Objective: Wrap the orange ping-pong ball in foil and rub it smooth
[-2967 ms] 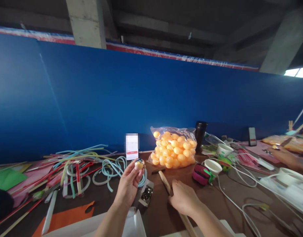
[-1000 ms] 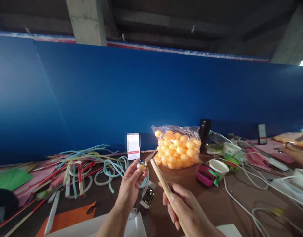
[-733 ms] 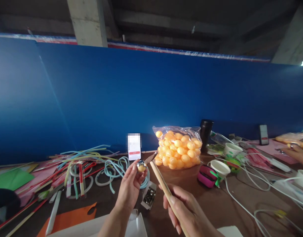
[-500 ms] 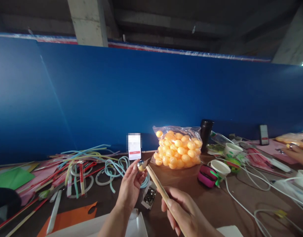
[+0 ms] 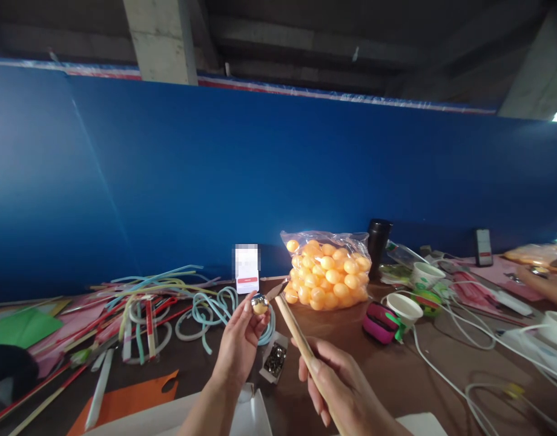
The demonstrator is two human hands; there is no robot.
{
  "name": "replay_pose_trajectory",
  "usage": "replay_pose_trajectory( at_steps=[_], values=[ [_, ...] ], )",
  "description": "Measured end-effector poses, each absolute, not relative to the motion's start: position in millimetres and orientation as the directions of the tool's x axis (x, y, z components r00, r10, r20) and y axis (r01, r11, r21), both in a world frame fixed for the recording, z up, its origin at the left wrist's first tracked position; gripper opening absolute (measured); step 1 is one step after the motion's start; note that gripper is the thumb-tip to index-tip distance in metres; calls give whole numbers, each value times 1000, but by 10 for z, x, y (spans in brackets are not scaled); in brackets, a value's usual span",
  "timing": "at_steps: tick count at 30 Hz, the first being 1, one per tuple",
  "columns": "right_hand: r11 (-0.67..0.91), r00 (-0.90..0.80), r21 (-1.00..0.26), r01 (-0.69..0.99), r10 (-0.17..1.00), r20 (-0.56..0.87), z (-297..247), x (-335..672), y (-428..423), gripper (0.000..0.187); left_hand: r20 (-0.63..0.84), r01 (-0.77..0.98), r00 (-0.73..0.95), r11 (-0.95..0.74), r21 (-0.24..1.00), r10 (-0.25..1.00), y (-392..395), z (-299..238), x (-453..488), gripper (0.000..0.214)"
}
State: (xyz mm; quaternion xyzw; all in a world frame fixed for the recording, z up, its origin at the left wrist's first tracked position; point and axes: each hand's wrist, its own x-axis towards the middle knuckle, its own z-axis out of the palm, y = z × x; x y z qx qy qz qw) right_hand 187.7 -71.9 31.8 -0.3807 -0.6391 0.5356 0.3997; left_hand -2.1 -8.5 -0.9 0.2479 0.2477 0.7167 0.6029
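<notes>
My left hand (image 5: pixel 242 336) pinches a shiny round metal ball (image 5: pixel 260 304) between thumb and fingertips. Wrapped round a light wooden handle (image 5: pixel 301 345), my right hand (image 5: pixel 337 381) holds what looks like a small hammer. Its dark, narrow metal head (image 5: pixel 275 291) sits crosswise at the top, just right of the ball and apart from it. Below the hands lies a small open box (image 5: pixel 275 360) of shiny little metal pieces.
A clear bag of orange balls (image 5: pixel 328 275) stands behind, beside a black bottle (image 5: pixel 379 245). A phone (image 5: pixel 247 269) leans on the blue partition. Tubes (image 5: pixel 215 312) and sticks lie left; paper cups (image 5: pixel 404 309), a pink pouch (image 5: pixel 379 324) and cables right. Another person's hand (image 5: pixel 544 284) is far right.
The hammer has moved a little up and right, away from the ball, leaving the ball in fuller view. My left hand has stayed nearly still.
</notes>
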Motion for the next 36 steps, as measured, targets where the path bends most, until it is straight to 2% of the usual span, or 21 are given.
replay_pose_trajectory(
  at_steps=[8, 36],
  values=[
    [160, -450, -980, 122, 889, 89, 298, 1871, -708, 42, 48, -765, -155, -151, 626, 987, -63, -21, -18, 31],
    [190, -448, -974, 120, 886, 117, 199, 1904, -672, 38, 82, -749, -167, -181, 638, 983, -46, -46, -18, 30]
  ],
)
